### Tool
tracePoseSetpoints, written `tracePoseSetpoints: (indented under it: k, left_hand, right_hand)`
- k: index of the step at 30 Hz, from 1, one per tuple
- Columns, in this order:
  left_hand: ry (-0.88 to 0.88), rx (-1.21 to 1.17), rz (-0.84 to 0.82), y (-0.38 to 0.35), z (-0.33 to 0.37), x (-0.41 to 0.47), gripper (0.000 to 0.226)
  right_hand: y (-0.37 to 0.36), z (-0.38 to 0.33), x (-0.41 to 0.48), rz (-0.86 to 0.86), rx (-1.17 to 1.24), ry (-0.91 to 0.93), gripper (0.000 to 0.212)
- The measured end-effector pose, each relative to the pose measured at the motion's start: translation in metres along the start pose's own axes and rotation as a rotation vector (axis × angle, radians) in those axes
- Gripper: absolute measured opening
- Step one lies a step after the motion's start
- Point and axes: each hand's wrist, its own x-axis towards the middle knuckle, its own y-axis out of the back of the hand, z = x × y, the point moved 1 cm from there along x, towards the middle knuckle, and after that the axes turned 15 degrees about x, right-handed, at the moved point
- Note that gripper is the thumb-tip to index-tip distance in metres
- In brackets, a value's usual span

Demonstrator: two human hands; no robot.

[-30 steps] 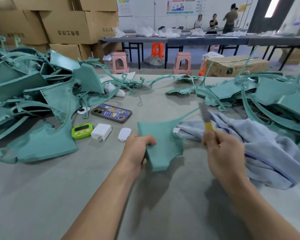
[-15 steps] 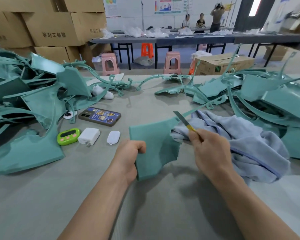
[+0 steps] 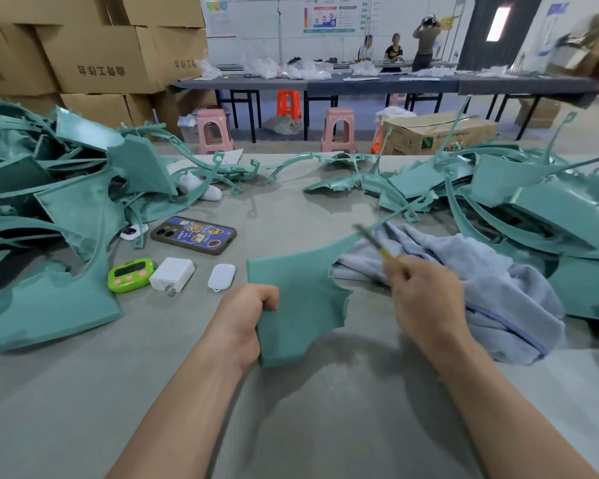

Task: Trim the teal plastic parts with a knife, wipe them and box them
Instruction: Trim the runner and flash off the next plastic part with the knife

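The table point(image 3: 291, 426) gives me a broad bare stretch on my near side. Its far half is hemmed in by teal parts, the left pile point(image 3: 66, 188) and the right pile point(image 3: 533, 209). The towel point(image 3: 481, 271) lies crumpled under and beyond my right hand, close against the part's right side.

The part point(image 3: 298, 299) I am trimming is held between my hands. It is a flat panel whose thin arm runs up and away to the right, past the knife tip. My left hand point(image 3: 242, 316) grips its left edge, fingers curled round it. My right hand point(image 3: 426, 302) is wrapped round the knife point(image 3: 377, 245), blade pointing up and left. The blade is blurred, so I cannot tell whether it touches the arm.

The ragged right edge faces my right hand — the nearer one — so I judge the next cut runs along it, with free room toward me.
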Motion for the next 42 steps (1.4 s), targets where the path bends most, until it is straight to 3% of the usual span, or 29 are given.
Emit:
tracePoseSetpoints:
  k: [2, 3, 6, 7, 11, 16, 20, 24, 34, 39, 42]
  left_hand:
    - [0.007, 0.006, 0.013, 0.004, -0.001, 0.002, 0.044]
    - [0.013, 0.006, 0.02, 0.006, -0.001, 0.003, 0.043]
    - [0.025, 0.0, -0.001, 0.008, 0.001, 0.006, 0.043]
    - [0.026, 0.006, -0.007, 0.008, 0.001, 0.006, 0.044]
    - [0.026, 0.052, -0.006, 0.006, -0.003, 0.007, 0.046]
    - [0.059, 0.07, 0.0, 0.006, -0.003, 0.008, 0.045]
    - [0.076, 0.033, -0.028, 0.013, -0.003, 0.009, 0.045]
    - [0.092, 0.059, -0.041, 0.011, -0.004, 0.012, 0.042]
    - [0.106, 0.069, -0.006, 0.014, -0.002, 0.01, 0.052]
    - [0.1, 0.077, 0.002, 0.015, -0.002, 0.009, 0.052]
    - [0.088, 0.099, 0.022, 0.015, -0.002, 0.011, 0.052]
  right_hand:
    - [0.008, 0.002, 0.006, 0.152, 0.043, -0.098, 0.049]
    - [0.008, 0.002, 0.004, 0.149, 0.072, -0.084, 0.049]
    - [-0.008, -0.005, -0.011, -0.094, 0.055, 0.077, 0.044]
    - [-0.01, -0.004, -0.012, -0.095, 0.021, 0.091, 0.043]
    - [0.013, 0.006, 0.006, 0.261, 0.016, -0.124, 0.046]
    - [-0.005, -0.002, -0.012, 0.14, -0.031, 0.138, 0.048]
    - [0.014, 0.004, 0.004, 0.312, -0.106, 0.017, 0.045]
    - [0.014, -0.004, -0.008, 0.424, -0.081, 0.159, 0.038]
    - [0.015, 0.01, -0.004, 0.365, -0.09, 0.134, 0.038]
    - [0.024, 0.022, 0.005, 0.417, 0.008, -0.056, 0.046]
    - [0.017, 0.021, 0.001, 0.294, 0.031, 0.039, 0.047]
